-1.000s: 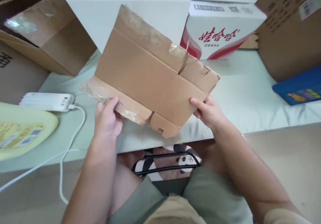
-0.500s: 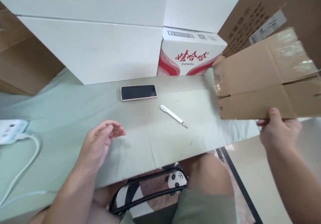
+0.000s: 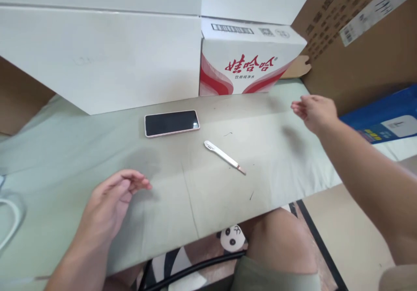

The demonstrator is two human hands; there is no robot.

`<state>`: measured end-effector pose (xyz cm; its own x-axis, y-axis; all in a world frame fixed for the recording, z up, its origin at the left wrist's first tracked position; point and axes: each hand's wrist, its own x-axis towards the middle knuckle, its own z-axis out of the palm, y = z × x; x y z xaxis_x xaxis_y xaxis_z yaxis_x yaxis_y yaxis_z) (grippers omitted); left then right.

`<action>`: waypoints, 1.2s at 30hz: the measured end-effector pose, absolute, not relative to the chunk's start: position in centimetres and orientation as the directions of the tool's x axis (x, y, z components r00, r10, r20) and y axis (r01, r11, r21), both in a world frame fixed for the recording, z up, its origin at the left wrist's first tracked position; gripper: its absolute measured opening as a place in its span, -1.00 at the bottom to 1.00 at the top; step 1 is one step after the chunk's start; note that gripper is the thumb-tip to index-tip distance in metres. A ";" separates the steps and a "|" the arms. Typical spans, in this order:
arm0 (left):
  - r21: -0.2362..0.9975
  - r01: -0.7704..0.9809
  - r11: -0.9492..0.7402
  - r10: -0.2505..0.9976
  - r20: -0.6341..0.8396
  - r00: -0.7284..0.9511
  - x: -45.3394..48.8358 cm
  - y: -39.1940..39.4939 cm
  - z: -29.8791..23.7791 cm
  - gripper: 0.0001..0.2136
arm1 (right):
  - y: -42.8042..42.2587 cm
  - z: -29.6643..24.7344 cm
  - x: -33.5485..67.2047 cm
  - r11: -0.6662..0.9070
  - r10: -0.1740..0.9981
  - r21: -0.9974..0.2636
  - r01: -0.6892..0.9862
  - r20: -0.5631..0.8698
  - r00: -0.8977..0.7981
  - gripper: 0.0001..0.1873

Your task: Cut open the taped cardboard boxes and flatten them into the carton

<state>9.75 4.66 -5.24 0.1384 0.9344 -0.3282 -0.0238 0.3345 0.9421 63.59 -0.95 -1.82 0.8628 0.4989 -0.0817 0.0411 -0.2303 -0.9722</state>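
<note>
My left hand [image 3: 112,195] hovers low over the pale green cloth of the table [image 3: 81,152], fingers loosely curled and apart, holding nothing. My right hand [image 3: 314,110] is stretched out to the right over the table, fingers relaxed and empty, near a large brown carton [image 3: 365,43]. Between my hands lies a white craft knife [image 3: 224,155] with its blade end pointing right. A phone [image 3: 171,123] with a dark screen lies face up behind it. The flattened cardboard piece is out of sight.
Large white boxes [image 3: 104,52] stand along the back. A white carton with red print [image 3: 250,61] stands at centre back. A blue box [image 3: 384,117] lies at the right. A white cable [image 3: 8,217] curls at the left edge. My knees and a panda-print seat [image 3: 230,239] show below the table edge.
A second ago both hands held the flattened cardboard. My right hand swung it off to the right and let it go; now both hands are empty. The view has shifted right.
</note>
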 end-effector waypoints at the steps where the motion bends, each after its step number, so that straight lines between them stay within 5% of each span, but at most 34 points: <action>1: 0.944 -0.029 0.330 0.937 -0.323 0.134 9.6 4.6 -4.9 -0.62 | -1.6 -2.3 62.2 -0.265 0.493 -0.964 0.021 -0.117 0.862 -0.70; 5: 0.962 -0.075 0.262 0.960 -0.252 0.126 9.0 3.9 -3.7 -0.77 | -3.7 -1.7 56.5 -0.359 0.517 -0.933 0.003 -0.196 0.833 -0.81; 10: 0.976 -0.205 0.076 0.992 -0.052 0.119 7.8 2.9 -2.4 -0.80 | -1.9 0.5 47.1 -0.389 0.734 -0.909 0.149 -0.208 0.647 -0.92; 18: 0.947 -0.316 -0.059 0.997 0.070 0.025 3.9 3.2 -1.5 -0.82 | 7.0 1.1 26.5 -0.071 0.997 -0.853 0.517 -0.055 0.046 -0.86; 21: 0.932 -0.353 -0.082 0.997 0.077 -0.027 2.9 3.4 -1.3 -0.84 | 11.0 2.2 19.2 0.273 0.955 -0.691 0.670 0.110 -0.275 -0.79; 25: 0.919 -0.382 -0.092 0.995 0.076 -0.058 2.2 3.5 -0.8 -0.88 | 16.6 4.0 10.7 0.547 0.834 -0.510 0.663 0.261 -0.487 -0.69; 32: 0.904 -0.411 -0.120 0.993 0.105 -0.060 1.6 3.4 -0.5 -0.90 | 22.4 6.1 3.4 0.555 0.816 -0.374 0.743 0.069 -0.574 -0.61; 36: 0.880 -0.414 -0.232 0.971 0.188 -0.146 1.6 3.1 -0.5 -0.91 | 21.8 6.0 4.4 0.537 0.837 -0.379 0.754 0.130 -0.531 -0.67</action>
